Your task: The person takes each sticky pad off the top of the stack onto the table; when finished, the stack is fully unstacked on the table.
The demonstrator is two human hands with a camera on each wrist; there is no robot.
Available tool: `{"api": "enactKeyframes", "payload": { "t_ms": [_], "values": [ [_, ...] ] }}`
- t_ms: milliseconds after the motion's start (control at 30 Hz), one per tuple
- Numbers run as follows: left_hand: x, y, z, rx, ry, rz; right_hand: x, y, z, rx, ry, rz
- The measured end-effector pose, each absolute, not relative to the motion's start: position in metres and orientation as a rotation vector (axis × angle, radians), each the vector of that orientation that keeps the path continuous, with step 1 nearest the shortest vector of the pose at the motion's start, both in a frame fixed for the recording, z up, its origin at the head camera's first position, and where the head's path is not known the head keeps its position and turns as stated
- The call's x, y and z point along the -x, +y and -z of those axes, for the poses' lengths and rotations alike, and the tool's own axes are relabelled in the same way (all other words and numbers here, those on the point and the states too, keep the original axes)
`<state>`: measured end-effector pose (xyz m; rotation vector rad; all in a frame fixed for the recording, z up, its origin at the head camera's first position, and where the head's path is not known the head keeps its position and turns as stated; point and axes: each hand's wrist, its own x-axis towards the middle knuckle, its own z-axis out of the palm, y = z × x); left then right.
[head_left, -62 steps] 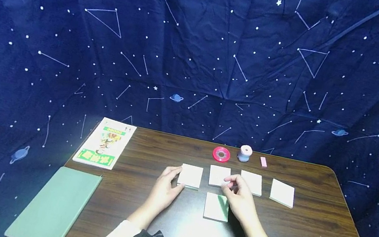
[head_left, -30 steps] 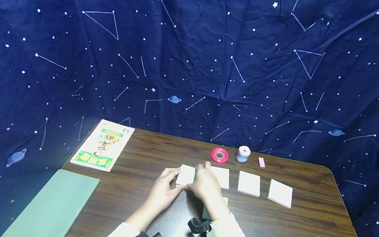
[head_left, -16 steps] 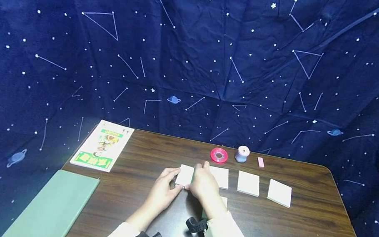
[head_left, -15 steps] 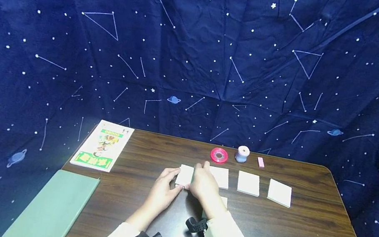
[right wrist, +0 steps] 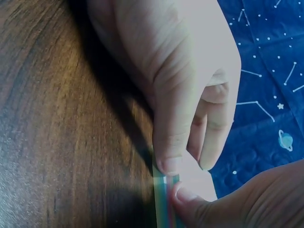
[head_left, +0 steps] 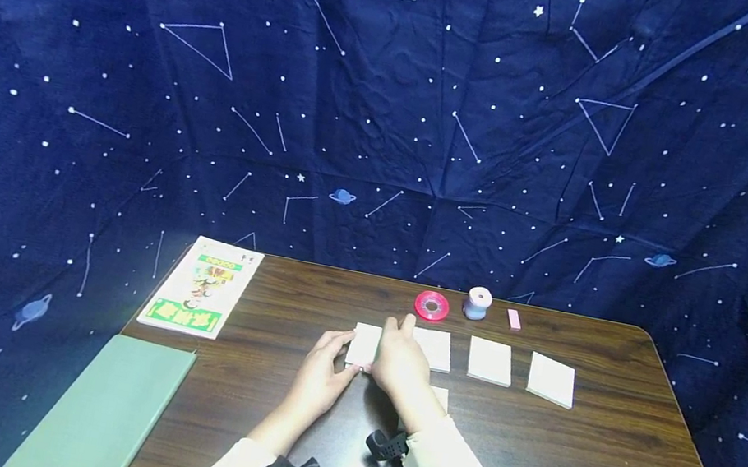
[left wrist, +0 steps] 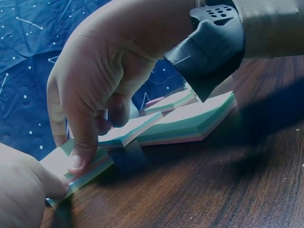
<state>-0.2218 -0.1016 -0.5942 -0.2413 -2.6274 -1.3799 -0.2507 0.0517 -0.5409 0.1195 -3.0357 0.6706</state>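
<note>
A square pad of sticky notes (head_left: 364,344) with a white top lies on the table, and coloured layers show along its edge in both wrist views. My left hand (head_left: 319,374) holds its left side, thumb at the near edge. My right hand (head_left: 402,362) grips the right side of the same pad. In the right wrist view the right thumb (right wrist: 170,164) presses the pad's side close to the left thumb (right wrist: 187,194). Another white-topped pad (head_left: 434,350) sits just right of the right hand. The right forearm partly hides a nearer pad (head_left: 441,397).
Two more pads, a middle one (head_left: 490,361) and a right one (head_left: 552,379), lie farther right. Behind them are a red ring-shaped spool (head_left: 432,306), a white-and-blue spool (head_left: 478,304) and a small pink block (head_left: 514,319). A booklet (head_left: 203,287) and a green notebook (head_left: 104,403) lie left.
My right hand has moved left from above the middle pads to the pad in my left hand and now grips it. During the last half second both hands stay almost still.
</note>
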Motion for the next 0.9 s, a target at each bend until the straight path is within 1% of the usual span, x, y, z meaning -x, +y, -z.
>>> {"api": "enactKeyframes", "payload": {
  "t_ms": [133,367,500,700,833,900],
  "values": [
    [0.222,-0.102,0.595,0.244,-2.629,1.397,0.249,0.05,0.542,-0.09,-3.024,-0.677],
    [0.223,-0.103,0.596,0.22,-2.634,1.439,0.248,0.053,0.544,-0.122,-2.999,-0.676],
    [0.224,-0.102,0.595,0.219,-2.631,1.449,0.251,0.061,0.551,-0.155,-2.95,-0.805],
    [0.223,-0.103,0.593,0.209,-2.634,1.486,0.263,0.073,0.571,-0.262,-2.799,-0.895],
    [0.224,-0.103,0.595,0.214,-2.596,1.527,0.26,0.074,0.56,-0.334,-2.702,-1.031],
    [0.225,-0.102,0.597,0.226,-2.574,1.546,0.255,0.075,0.548,-0.341,-2.669,-1.104]
  ]
}}
